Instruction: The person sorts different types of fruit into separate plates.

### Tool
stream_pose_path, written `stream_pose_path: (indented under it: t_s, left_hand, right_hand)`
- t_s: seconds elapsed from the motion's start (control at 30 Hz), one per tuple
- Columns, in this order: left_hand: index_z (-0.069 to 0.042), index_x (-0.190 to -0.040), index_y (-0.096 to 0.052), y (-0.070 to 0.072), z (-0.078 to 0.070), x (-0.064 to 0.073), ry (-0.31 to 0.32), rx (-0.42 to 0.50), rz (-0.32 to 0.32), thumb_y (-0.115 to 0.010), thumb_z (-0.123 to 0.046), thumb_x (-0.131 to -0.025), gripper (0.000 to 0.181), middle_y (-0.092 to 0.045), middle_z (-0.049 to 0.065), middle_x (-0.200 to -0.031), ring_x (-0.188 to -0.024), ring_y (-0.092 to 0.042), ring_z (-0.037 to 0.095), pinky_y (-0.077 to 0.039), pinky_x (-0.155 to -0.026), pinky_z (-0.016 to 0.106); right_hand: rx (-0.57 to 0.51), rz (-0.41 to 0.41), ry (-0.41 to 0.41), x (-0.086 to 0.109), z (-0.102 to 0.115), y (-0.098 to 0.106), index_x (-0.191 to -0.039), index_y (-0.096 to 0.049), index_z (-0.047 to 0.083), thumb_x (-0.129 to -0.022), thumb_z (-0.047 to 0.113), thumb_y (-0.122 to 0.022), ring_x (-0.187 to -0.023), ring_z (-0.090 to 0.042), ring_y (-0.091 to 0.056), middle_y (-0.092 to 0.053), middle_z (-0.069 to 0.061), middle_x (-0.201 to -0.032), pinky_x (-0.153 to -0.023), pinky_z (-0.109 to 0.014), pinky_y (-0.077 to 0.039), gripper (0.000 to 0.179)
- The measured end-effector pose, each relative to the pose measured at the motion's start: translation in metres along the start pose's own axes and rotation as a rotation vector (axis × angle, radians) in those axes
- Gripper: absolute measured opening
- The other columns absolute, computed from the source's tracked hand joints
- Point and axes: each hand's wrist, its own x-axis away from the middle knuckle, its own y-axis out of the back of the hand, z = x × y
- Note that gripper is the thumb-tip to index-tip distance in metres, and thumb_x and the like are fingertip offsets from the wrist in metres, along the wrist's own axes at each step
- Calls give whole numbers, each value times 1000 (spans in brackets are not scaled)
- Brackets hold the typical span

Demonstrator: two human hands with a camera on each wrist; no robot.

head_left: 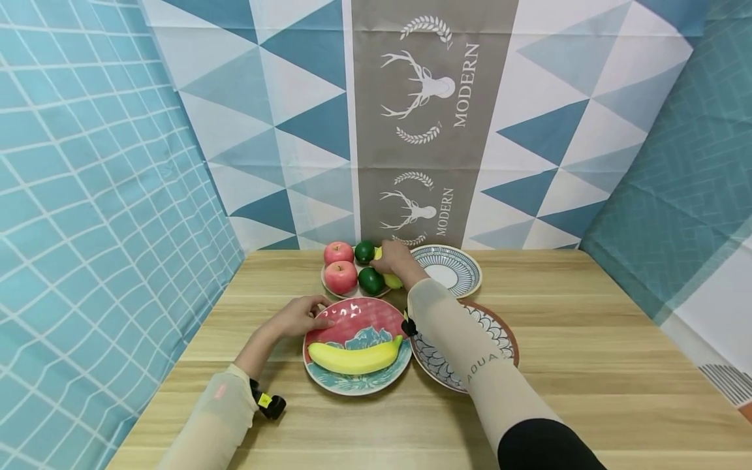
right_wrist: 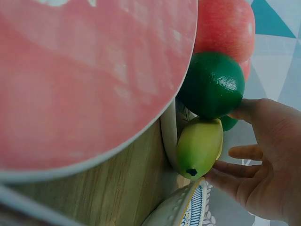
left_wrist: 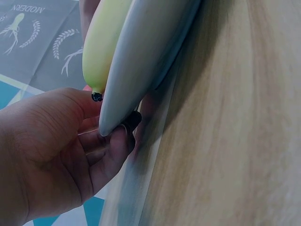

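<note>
My left hand (head_left: 299,318) grips the left rim of a pink and blue plate (head_left: 346,320), thumb on top and fingers under the edge in the left wrist view. A yellow banana (head_left: 354,358) lies across that plate. Farther back, my right hand (head_left: 395,258) reaches over a second banana (right_wrist: 200,146); the right wrist view has thumb and fingers on either side of it. This banana sits at the right side of a back plate (right_wrist: 168,132), against a dark green round fruit (right_wrist: 214,84). From above, my hand partly covers it.
Two red apples (head_left: 341,277) and another green fruit (head_left: 364,252) share the back plate. A blue-patterned plate (head_left: 452,264) stands right of it. My right sleeve crosses over a brown-rimmed plate (head_left: 505,339). Patterned cloth (head_left: 294,130) hangs behind the wooden table (head_left: 564,365).
</note>
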Motion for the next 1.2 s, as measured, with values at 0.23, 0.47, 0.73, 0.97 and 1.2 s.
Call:
stream_pose_path:
  t_s: [0.23,0.47,0.73,0.97,1.2]
  left_hand:
    - [-10,-127,-70,-1,-1,1,4,8,-4,-78,-25,-97,35,-64,4,-94,-88,-57,21,-49,-76,34]
    - [-10,-127,-70,-2,-3,3,2,17,-1,-78,-24,-97,33,-63,4,-95,-88,-56,21,-49,-76,34]
    - [-9,-126,-69,0,-3,4,-19,10,-6,-78,-24,-97,33,-64,4,-94,-88,-57,20,-48,-76,33]
    - [-9,-126,-69,-1,-1,3,-30,5,-4,-78,-24,-97,34,-65,4,-95,-88,-57,20,-49,-75,32]
    - [-11,-125,-70,-1,-3,5,-14,10,-14,-78,-23,-97,32,-64,3,-95,-88,-57,20,-49,-76,33]
  right_hand:
    - [14,41,-44,-12,-2,-5,-127,-63,0,-95,43,-76,-118,-32,-61,-67,-17,-124,-107,-42,-48,55]
    - [45,61,-71,-14,3,-6,-117,-72,0,-94,47,-76,-111,-31,-63,-71,-16,-117,-105,-42,-49,53]
    - [74,104,-115,-25,5,-8,-118,-71,-1,-91,46,-80,-115,-31,-63,-70,-16,-119,-107,-40,-48,55]
    - [61,84,-128,-21,8,-9,-118,-71,-5,-90,39,-82,-119,-33,-62,-70,-19,-122,-111,-42,-46,53]
    - [61,73,-130,-29,5,-16,-117,-72,-4,-91,36,-81,-117,-32,-63,-71,-18,-119,-109,-41,-48,49]
